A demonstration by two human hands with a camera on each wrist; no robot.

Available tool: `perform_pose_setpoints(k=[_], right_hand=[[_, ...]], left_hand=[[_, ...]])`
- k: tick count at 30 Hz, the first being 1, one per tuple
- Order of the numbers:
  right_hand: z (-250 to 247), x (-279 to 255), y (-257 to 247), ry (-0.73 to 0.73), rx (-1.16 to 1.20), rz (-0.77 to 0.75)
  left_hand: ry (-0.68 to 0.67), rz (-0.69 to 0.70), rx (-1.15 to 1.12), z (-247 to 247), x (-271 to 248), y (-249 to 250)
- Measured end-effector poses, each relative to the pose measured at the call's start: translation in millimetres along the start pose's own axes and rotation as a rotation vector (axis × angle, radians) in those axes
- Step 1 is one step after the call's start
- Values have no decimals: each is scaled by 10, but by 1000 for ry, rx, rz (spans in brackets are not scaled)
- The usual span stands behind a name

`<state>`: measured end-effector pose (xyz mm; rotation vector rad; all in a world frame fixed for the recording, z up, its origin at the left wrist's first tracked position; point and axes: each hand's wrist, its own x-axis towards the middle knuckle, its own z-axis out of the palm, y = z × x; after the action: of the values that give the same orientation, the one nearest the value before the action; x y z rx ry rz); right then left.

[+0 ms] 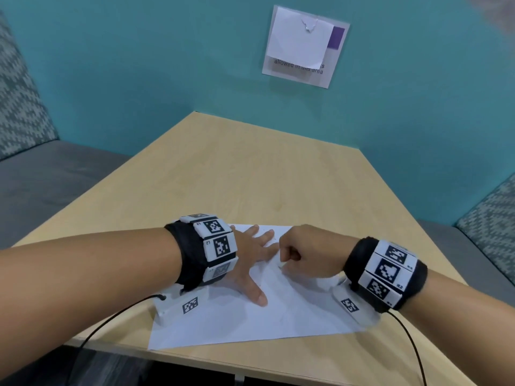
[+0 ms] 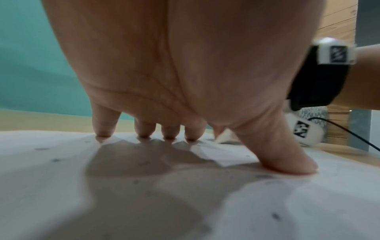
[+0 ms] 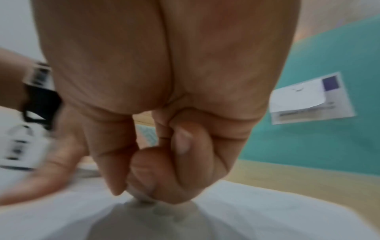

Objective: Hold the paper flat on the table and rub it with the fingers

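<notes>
A white sheet of paper (image 1: 250, 324) lies on the light wooden table (image 1: 250, 168) near its front edge. My left hand (image 1: 250, 260) presses flat on the sheet with fingers spread; in the left wrist view its fingertips (image 2: 103, 132) and thumb touch the paper (image 2: 61, 178). Just to the right, my right hand (image 1: 306, 254) is curled with its knuckles up. It pinches a small white object (image 3: 139, 194) against the paper (image 3: 267, 211). The same white object (image 2: 223, 138) shows beyond my left thumb; most of it is hidden by the fingers.
A teal wall rises behind the table with a white sign (image 1: 303, 45) fixed to it. Grey bench seats with patterned cushions (image 1: 22, 107) flank the table. Black cables (image 1: 111, 321) run from both wrist bands off the front edge.
</notes>
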<state>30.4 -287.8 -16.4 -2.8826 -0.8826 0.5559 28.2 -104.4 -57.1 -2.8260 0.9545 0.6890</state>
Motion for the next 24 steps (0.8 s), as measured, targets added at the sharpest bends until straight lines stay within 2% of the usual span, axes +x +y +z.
perform_pose_setpoints(k=[3,8,13,17,22,24], right_hand=[[81,-110,-199,-84,6,-115],[-57,-11,37,20,4,35],[113,-168,-259,-102,43,-135],[-57,-3,50,14,20,9],[101,-151,-208,-90,13,-121],[22,-73,-85,-40,-13,-62]], left_hand=[[31,26,-25,4,-17,-11],[8,-1,-3,20,17,-19],[21,24,-30,20,-12,-27],[-7,5,1,-2,-4,-17],[-2,6,-21,1,6,-32],[-4,2,-1,5,9,-33]])
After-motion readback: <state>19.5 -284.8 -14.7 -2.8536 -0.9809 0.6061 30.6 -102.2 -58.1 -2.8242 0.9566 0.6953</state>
